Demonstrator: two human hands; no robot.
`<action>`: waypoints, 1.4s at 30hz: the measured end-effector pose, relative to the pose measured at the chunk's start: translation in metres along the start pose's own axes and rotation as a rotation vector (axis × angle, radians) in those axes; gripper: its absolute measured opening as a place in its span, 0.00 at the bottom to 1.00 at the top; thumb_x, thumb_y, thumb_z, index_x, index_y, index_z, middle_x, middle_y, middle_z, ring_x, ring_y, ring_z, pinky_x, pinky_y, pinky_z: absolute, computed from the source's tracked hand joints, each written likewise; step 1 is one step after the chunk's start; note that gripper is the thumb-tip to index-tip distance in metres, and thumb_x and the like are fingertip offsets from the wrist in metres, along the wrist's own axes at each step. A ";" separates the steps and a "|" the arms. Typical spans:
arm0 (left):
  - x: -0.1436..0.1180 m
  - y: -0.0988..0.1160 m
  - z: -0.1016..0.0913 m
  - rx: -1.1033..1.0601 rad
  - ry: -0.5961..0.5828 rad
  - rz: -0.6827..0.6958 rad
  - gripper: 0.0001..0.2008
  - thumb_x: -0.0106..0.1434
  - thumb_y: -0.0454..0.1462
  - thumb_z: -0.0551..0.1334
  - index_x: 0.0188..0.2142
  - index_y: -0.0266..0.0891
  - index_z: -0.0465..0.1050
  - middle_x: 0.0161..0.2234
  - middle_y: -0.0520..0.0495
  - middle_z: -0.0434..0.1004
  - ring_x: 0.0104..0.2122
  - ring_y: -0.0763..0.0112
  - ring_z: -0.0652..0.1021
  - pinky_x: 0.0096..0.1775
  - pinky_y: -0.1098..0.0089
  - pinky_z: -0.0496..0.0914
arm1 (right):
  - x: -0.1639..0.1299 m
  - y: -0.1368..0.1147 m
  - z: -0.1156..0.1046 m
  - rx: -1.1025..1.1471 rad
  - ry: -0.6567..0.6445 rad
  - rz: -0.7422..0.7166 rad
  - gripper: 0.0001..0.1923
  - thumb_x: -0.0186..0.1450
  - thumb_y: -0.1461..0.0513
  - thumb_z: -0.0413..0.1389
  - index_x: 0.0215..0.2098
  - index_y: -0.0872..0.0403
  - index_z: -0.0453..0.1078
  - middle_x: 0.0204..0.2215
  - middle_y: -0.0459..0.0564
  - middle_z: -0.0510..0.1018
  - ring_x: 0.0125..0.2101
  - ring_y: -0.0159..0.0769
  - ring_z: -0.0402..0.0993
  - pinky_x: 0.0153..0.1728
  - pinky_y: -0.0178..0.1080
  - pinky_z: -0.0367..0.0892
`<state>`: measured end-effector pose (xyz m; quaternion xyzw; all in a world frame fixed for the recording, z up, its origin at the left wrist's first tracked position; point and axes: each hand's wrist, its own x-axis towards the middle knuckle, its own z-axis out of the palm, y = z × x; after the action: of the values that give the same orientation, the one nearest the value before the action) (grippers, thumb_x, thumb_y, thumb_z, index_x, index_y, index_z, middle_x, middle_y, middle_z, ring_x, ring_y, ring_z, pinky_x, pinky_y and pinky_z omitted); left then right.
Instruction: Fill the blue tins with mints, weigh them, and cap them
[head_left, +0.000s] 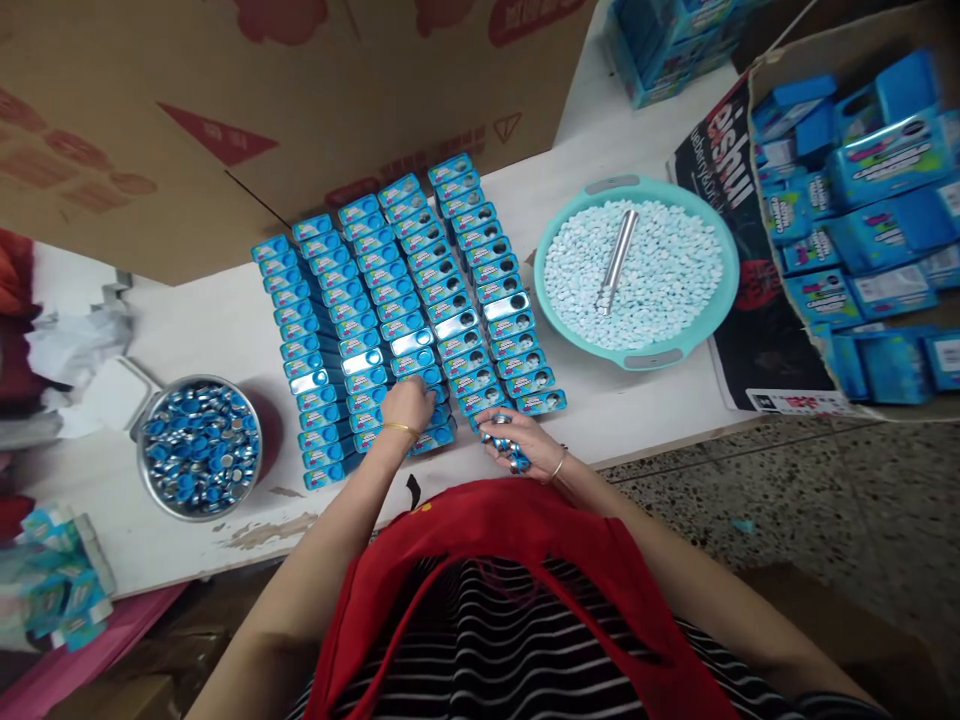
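here the teal basin [564, 318] holds white candies [660, 275], the steel bowl [142, 470] blue caps [199, 445]

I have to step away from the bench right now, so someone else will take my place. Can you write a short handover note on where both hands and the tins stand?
Left hand: resting on the near end of the blue tins, which are laid in five rows on the white table.
Right hand: holding a few small blue-and-silver caps at the table's near edge.
Supplies: metal bowl of blue caps to the left; teal basin of white tablets with a metal scoop to the right.
Done: tins are set out in rows; several show an open round hole.
Left: whether each tin is filled cannot be told.
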<state>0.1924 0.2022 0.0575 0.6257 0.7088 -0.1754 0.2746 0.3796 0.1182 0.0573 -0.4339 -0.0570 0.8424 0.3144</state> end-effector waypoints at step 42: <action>-0.013 0.101 0.028 0.107 -0.188 0.168 0.14 0.58 0.45 0.61 0.31 0.36 0.76 0.39 0.34 0.77 0.44 0.49 0.76 0.41 0.60 0.68 | -0.037 0.011 -0.060 -0.787 0.363 -0.646 0.30 0.63 0.58 0.55 0.61 0.48 0.54 0.27 0.43 0.67 0.27 0.33 0.64 0.35 0.36 0.61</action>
<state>0.2971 0.1913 0.0532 0.6774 0.6148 -0.2472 0.3195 0.4359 0.0769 0.0421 -0.6179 -0.4435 0.5292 0.3762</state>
